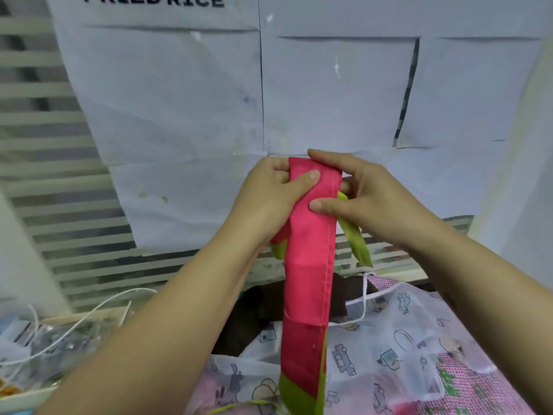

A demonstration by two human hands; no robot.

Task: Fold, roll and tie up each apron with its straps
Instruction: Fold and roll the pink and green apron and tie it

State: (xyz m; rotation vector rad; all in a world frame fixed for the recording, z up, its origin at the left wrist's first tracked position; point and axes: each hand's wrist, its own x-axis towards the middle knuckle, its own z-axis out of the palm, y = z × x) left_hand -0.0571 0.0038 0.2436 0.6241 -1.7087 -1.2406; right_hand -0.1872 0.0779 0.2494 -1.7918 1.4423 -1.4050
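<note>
Pinching smooth, perhaps satiny pink apron [308,253]; left hand [269,199], right hand [369,199].

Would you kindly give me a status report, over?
Left hand and right hand pinch pink apron top. Folded strip, not rolled. Green strap dangling.

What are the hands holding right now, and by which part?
Both hold the folded pink apron by its top end: the left hand pinches its upper left edge, the right hand its upper right edge; the rest hangs down.
</note>
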